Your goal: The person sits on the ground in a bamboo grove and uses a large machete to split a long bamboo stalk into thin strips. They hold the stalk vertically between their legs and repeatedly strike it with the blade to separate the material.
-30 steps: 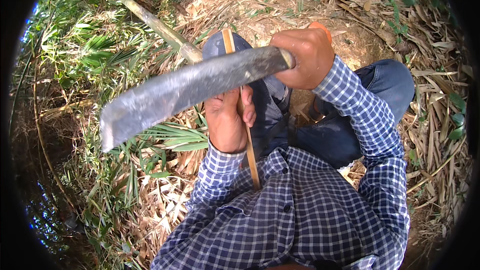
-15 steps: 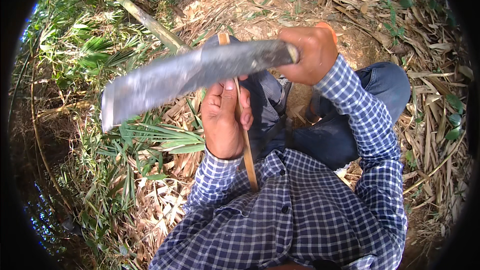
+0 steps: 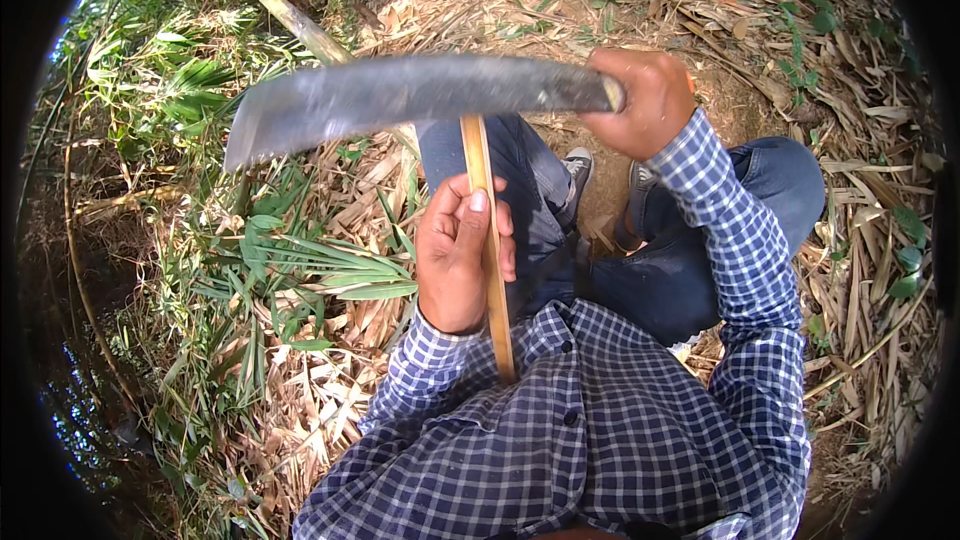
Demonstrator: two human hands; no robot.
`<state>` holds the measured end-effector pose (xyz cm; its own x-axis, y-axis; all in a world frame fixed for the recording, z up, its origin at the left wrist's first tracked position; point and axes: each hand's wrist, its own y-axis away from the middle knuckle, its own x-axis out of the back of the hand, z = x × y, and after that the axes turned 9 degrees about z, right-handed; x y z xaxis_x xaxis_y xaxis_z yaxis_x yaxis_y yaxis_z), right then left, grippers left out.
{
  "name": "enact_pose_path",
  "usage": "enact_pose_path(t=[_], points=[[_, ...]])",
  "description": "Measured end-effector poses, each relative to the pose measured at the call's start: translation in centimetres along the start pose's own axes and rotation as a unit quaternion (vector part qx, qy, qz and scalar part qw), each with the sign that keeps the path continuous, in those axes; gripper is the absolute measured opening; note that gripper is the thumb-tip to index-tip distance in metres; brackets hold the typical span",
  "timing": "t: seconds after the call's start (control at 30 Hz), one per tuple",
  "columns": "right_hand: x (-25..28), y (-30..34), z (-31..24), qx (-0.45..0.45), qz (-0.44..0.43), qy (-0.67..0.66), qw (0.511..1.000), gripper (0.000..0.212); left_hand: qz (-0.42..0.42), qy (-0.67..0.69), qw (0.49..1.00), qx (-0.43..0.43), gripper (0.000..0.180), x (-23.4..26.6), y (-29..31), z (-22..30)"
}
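Note:
My right hand point(image 3: 645, 100) is closed around the handle end of a machete point(image 3: 400, 90). Its broad grey blade points left, nearly level and slightly smeared by motion. Below it, a narrow yellow-brown strip, apparently split bamboo point(image 3: 499, 325), runs from the front of my shirt out past my left leg. My left hand point(image 3: 460, 265) grips this strip partway along, thumb on top and fingers wrapped beneath. The blade crosses over the strip's far part and hides its far end; whether the two touch I cannot tell.
My bent legs in dark jeans point(image 3: 650, 285) frame the work. A pale pole point(image 3: 285, 10) lies at the far left. Green palm-like leaves point(image 3: 345, 265) spread beside my left hand, and dry leaf litter point(image 3: 860, 320) covers the ground on the right.
The machete has moved farther from me and slightly right, its blade now more level. More of the strip shows beyond my left hand, which has shifted slightly nearer and right.

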<state>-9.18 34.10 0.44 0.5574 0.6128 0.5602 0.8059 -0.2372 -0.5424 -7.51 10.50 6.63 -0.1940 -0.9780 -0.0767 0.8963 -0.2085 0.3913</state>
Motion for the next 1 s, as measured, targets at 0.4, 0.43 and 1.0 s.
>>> enact_pose_path(t=[0.4, 0.43, 1.0], points=[[-2.1, 1.0, -1.5, 0.163, -0.02, -0.049, 0.985, 0.032, 0.087, 0.002, 0.996, 0.017, 0.017, 0.0, 1.4, -0.8], [-2.1, 0.8, -1.1, 0.148, -0.016, -0.028, 0.989, 0.03, 0.087, 0.005, 0.996, 0.025, 0.018, 0.1, 1.4, -0.8], [-1.7, 1.1, -2.1, 0.131, -0.06, -0.037, 0.989, 0.029, 0.068, -0.018, 0.998, 0.001, 0.019, -0.8, 1.7, -0.8]])
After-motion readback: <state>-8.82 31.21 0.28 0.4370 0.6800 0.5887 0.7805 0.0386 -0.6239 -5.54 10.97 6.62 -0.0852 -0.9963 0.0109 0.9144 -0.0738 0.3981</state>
